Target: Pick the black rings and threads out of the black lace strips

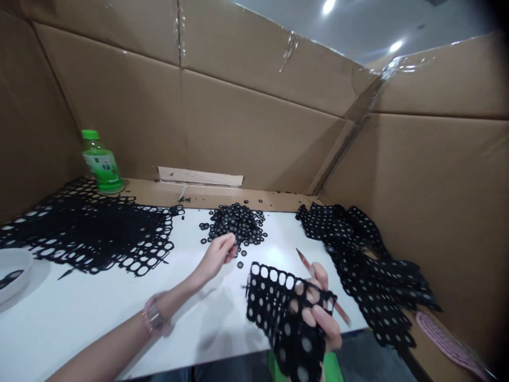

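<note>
Mesh sheet (pixel 274 313) in right grip (pixel 320 313), left grip (pixel 217 255) at ring pile (pixel 236 223)

Right grip: fingers closed on the black perforated sheet, lower part wrapped, sheet held up above the white surface (pixel 79 323). Same grip also carries a slim red pointed tool (pixel 304 261), tip up and to the far side, butt end sticking out past the fingers toward the near right.

Left grip: partly closed, fingers curled together, just at the near edge of the ring pile. Cannot tell if anything is pinched between them. Bracelet (pixel 154 317) on that wrist.

Ring pile: small black rings heaped mid-surface, strays scattered around it, a few up on the cardboard behind.

Left side: large flat heap of black mesh (pixel 91 228) on the surface. Partly cut-off white bowl (pixel 14 273) at far left edge, dark piece inside.

Right side: second mesh heap (pixel 369 270), spilling from surface onto cardboard ledge (pixel 421 339). Pink strip (pixel 447 345) lies on that ledge.

Green-capped bottle (pixel 101 164) stands back left, just beside the left heap. Cardboard walls (pixel 254 106) enclose the back and sides.
</note>
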Demonstrator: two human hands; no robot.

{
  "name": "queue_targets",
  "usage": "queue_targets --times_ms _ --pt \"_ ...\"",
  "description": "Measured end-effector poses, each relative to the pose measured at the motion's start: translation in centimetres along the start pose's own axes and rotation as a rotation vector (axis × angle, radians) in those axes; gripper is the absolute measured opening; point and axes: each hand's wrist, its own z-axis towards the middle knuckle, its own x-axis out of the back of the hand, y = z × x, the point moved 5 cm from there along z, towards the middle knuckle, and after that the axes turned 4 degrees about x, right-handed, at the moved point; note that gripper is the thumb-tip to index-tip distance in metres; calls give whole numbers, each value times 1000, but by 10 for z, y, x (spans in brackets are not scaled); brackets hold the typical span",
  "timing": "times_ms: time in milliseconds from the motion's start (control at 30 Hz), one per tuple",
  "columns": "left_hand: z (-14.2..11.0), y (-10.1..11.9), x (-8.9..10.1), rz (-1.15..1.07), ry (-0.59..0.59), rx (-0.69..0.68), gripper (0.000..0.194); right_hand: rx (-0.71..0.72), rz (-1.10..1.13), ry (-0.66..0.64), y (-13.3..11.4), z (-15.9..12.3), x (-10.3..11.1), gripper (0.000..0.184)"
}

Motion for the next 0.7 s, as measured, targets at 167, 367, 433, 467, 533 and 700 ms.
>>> queue_targets --times_ms 167,367,433,467,533,700 --pt "55 -14 20 687 55 -157 26 -26 11 10 6 0 -8 40" --pt "70 -11 16 766 79 -165 17 -18 -21 -31 6 6 -5 42" --pt "50 9 9 740 100 -235 22 -19 7 -68 7 8 -3 43" --pt "36 21 3 697 87 -275 19 -25 20 -90 8 9 -2 45" --pt "6 42 -12 509 -34 -274 17 -24 44 -103 12 11 -1 47" --pt "-51 62 -52 151 -412 -90 30 71 92 -27 21 12 -5 47"
